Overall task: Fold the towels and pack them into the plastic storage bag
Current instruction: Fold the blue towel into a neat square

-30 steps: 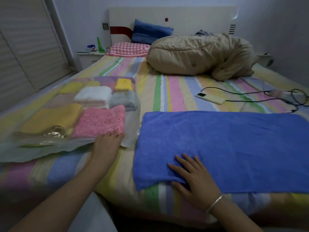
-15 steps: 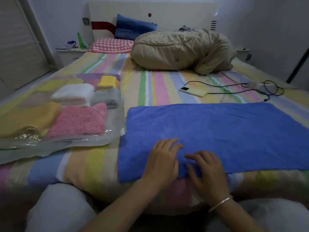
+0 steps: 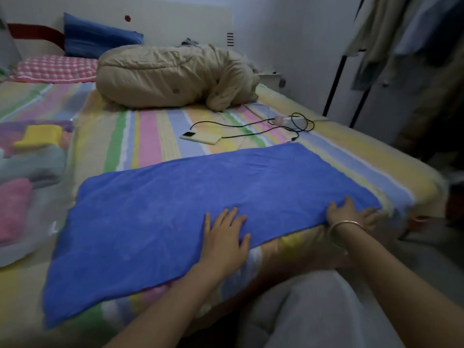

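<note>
The blue towel (image 3: 200, 192) lies flat along the bed's (image 3: 150, 136) near edge, smoothed by left hand (image 3: 224, 237) and right hand (image 3: 351, 214), fingers spread and gripping nothing; folding next probably needs its corners pinched.

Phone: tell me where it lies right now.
In the head view the phone lies mid-frame on the striped bedsheet, just beyond the far edge of the blue towel, short of the beige quilt.

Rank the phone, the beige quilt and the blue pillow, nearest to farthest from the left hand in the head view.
From the left hand:
1. Phone, just beyond the blue towel.
2. Beige quilt, bundled farther back, centre.
3. Blue pillow, against the headboard, far left.
</note>
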The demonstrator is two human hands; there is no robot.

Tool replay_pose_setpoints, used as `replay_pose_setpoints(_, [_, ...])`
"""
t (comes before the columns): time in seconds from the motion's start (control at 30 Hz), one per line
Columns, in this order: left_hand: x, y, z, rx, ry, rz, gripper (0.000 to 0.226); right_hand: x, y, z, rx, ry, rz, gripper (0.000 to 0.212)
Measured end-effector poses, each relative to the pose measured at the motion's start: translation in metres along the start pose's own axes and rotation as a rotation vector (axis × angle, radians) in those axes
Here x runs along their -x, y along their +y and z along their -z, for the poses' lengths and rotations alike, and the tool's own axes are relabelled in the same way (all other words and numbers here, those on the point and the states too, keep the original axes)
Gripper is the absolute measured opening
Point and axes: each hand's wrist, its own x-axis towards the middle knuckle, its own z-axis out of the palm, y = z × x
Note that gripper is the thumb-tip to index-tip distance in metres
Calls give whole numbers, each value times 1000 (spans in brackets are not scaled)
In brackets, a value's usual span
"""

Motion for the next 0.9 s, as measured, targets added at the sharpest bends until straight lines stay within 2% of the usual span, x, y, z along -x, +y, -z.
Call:
replay_pose_setpoints(0.13, [-5, 0, -8, 1, 30, 62, 65, -17, 6, -7, -16, -67, -56, 61])
replay_pose_setpoints(0.3, [-1, -3, -13, 58, 105, 7, 74, -9, -6, -16, 0, 149, 70, 55])
replay_pose_setpoints(0.37, [-2, -5, -12, 231, 142, 12, 71, 0, -16, -19, 30, 246, 304, 53])
replay_pose_setpoints(0.43, [-5, -10, -4, 548, 182, 93, 52, 14, -30, -24, 17, 283, 680, 53])
replay_pose_setpoints(0.5, [-9, -17, 17, 899, 229, 266, 24, 45, -43, -30, -73, 198, 1010, 52])
replay_pose_setpoints(0.53, [-10, -23, 28, 1092, 242, 375, 18, 64, -48, -33, -110, 139, 1153, 51])
replay_pose_setpoints(0.63, [-5, -54, 61, 1524, 215, 684, 22, 120, -54, -37, -103, -2, 1462, 49])
replay_pose_setpoints(0.7, [2, -79, 75, 1623, 161, 809, 23, 144, -55, -42, -22, -109, 1543, 49])
replay_pose_setpoints(0.8, [8, -100, 79, 1646, 64, 896, 26, 165, -58, -57, 56, -200, 1548, 43])
replay_pose_setpoints(0.9, [8, -97, 74, 1598, 46, 840, 23, 176, -65, -67, 121, -242, 1560, 42])
